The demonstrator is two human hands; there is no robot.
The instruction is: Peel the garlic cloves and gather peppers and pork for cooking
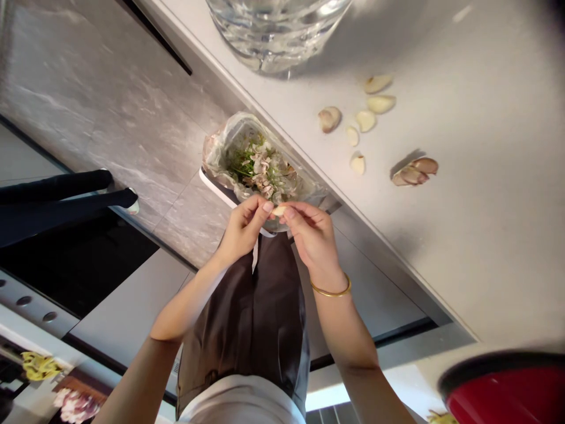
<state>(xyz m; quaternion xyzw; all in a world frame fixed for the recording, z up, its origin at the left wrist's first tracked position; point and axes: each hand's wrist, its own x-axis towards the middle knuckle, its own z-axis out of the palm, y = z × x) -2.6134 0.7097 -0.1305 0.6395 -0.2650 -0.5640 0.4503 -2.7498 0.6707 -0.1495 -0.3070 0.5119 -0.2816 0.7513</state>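
Both my hands meet over a small bin lined with a clear bag [220, 154] that stands on the floor and holds peels and green scraps. My left hand [243, 227] and my right hand [311, 232] pinch one pale garlic clove [279, 210] between their fingertips. A gold bangle sits on my right wrist. On the white counter [463, 194] to the right lie several peeled garlic cloves [366, 121] and a pair of unpeeled cloves [415, 171].
A clear glass bowl [273, 29] stands at the counter's edge, far side. A red pot [507, 391] is at the lower right. An oven front with knobs [35, 306] is at the left. Another person's dark-trousered legs [62, 197] stand on the tiled floor.
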